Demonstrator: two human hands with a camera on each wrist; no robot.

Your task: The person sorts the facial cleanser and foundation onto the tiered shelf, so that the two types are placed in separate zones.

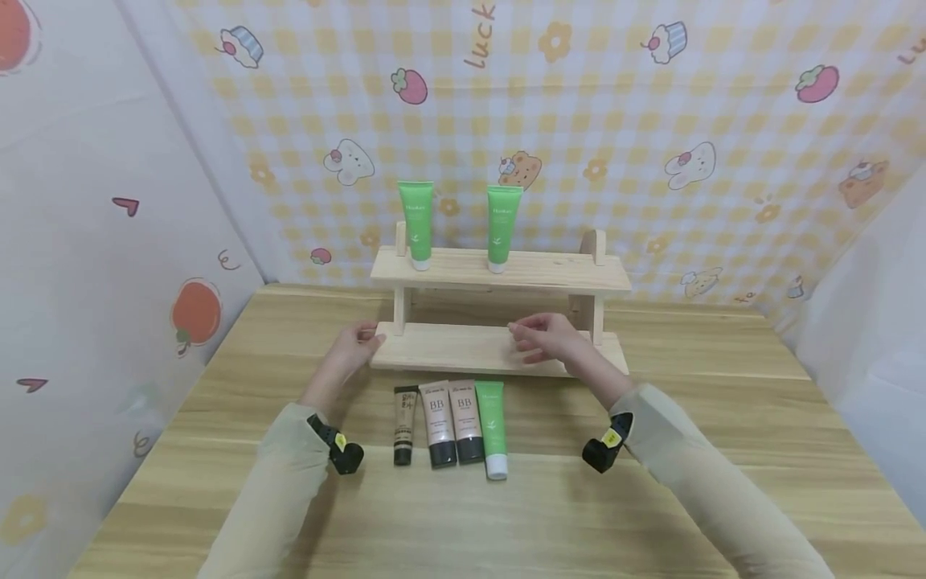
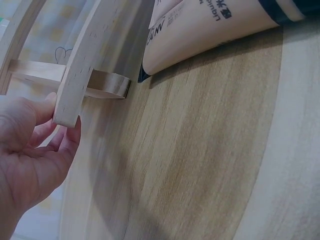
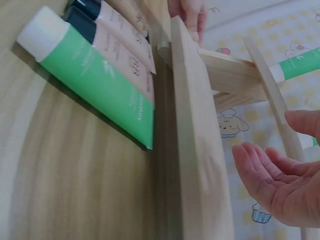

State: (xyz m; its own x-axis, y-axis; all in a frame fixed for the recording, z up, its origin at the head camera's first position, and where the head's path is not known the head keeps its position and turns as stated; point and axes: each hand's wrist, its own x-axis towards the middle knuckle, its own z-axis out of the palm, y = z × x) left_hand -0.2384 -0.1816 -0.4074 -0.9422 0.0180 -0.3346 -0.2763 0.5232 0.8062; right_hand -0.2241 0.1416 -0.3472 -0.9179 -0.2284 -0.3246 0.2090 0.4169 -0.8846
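Note:
A two-tier wooden shelf stands on the table. My left hand pinches the left end of its lower board; in the left wrist view the thumb lies on one face of the board and the fingers on the other. Above the right half of that lower board hovers my right hand, its fingers loosely bent with nothing between them. Two green tubes, one on the left and one near the middle, stand cap down on the upper board.
In front of the shelf several tubes lie in a row: a small brown tube, two beige BB cream tubes side by side, and a green tube with a white cap. A checked cloth hangs behind.

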